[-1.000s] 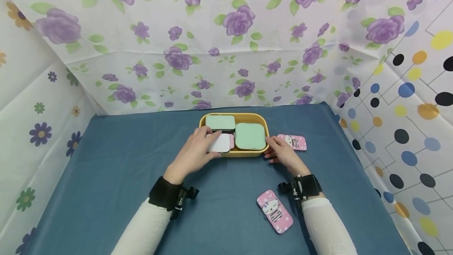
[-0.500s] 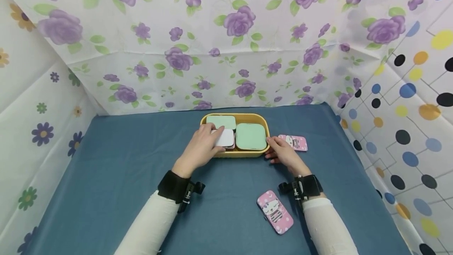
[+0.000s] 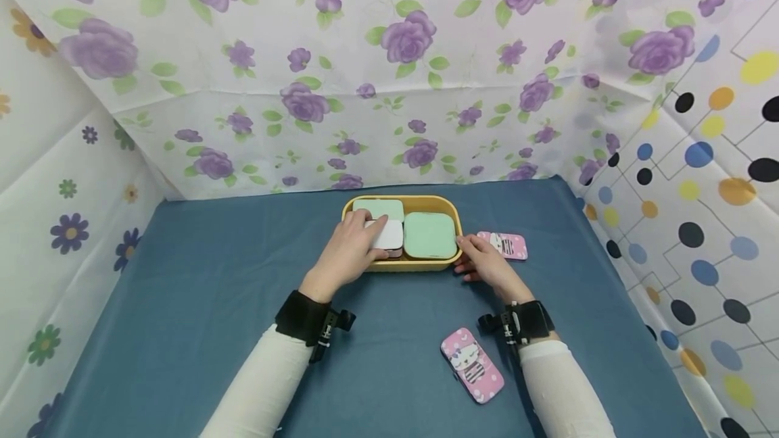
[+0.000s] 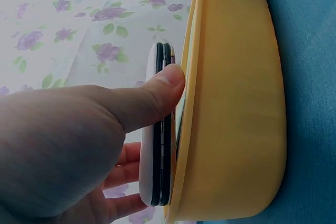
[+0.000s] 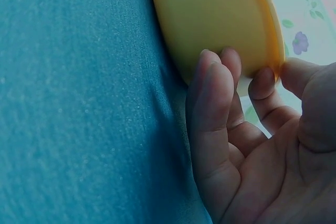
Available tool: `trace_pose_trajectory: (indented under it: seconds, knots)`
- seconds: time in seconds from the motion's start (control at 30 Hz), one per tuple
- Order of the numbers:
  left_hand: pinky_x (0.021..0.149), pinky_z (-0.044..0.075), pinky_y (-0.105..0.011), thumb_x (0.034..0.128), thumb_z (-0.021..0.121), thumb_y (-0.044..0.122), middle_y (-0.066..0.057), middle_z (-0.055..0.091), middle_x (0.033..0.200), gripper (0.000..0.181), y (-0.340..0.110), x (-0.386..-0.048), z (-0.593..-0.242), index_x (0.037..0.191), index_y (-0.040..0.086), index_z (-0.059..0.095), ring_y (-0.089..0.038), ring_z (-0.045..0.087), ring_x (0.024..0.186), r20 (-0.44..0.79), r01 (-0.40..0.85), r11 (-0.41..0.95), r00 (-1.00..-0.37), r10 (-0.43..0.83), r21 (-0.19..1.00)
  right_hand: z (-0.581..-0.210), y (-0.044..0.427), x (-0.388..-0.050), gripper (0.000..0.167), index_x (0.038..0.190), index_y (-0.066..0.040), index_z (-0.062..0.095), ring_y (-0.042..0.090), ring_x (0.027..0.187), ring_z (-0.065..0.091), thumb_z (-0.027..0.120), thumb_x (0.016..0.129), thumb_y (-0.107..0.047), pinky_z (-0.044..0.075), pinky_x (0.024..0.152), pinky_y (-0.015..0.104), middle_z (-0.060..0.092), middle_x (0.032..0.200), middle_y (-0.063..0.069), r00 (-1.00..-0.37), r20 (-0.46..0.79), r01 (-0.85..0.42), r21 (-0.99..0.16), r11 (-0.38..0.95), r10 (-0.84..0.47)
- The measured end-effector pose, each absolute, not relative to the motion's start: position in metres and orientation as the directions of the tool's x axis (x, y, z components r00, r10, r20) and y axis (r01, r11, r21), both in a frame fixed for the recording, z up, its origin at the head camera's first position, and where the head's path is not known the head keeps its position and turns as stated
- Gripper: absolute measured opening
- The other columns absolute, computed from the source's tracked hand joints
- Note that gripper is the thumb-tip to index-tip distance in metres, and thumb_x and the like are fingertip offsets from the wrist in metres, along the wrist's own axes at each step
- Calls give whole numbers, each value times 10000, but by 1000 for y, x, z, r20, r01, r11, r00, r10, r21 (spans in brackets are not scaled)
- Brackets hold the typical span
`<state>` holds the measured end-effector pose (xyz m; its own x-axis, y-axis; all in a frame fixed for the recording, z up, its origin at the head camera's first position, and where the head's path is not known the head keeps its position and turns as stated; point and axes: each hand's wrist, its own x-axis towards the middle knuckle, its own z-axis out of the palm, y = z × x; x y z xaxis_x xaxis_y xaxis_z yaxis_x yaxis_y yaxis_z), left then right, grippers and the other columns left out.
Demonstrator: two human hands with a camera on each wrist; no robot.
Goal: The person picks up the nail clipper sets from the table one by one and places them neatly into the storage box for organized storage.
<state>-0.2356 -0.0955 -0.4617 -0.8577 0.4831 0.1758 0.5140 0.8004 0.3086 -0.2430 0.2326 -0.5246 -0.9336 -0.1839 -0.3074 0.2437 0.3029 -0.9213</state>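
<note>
My left hand (image 3: 341,252) grips a white-topped hinged case (image 3: 389,236) at the front left of a yellow bin (image 3: 420,266). In the left wrist view, the thumb lies across the dark hinged edge of the case (image 4: 163,163) and the fingers are behind it; the case stands just above the bin's rim. A square mint-green case (image 3: 429,235) lies in the bin's right part, and another mint-green case (image 3: 380,207) at the back left. At the bin's right end, my right hand (image 3: 489,265) pinches the rim between thumb and index finger, as the right wrist view shows.
A pink case with a cartoon print (image 3: 512,247) lies right of the bin, partly behind the right hand. Another pink case (image 3: 473,365) lies near the right wrist. Blue cloth (image 3: 201,303) covers the table. Patterned sheets (image 3: 255,80) rise at the back and sides.
My left hand has moved a little to the right with the white-topped case, covering a pink surface seen beside it earlier. The right hand has stayed on the rim.
</note>
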Motion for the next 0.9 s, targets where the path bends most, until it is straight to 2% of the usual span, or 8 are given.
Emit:
trace_pose_trajectory:
  seconds: [0.33,0.9]
  knots:
    - [996,478,-523,969,821,319,-233,543,1370,707,-91,-240,-466,1570,65,547,-385,518,1226,143,507,814,-862,486,284,-526,233,-243,554,1245,-87,601,258,932,694,497,1096,-611,589,734,332,649,1065,132,-935,-302,239,-922,303,-183]
    - [1041,455,-564,972,818,317,-221,498,1384,661,-86,-241,-471,1530,56,578,-404,465,1290,130,486,826,-874,469,287,-525,232,-242,540,1248,-81,606,247,935,692,488,1109,-589,590,741,335,652,1069,132,-936,-297,233,-924,304,-186]
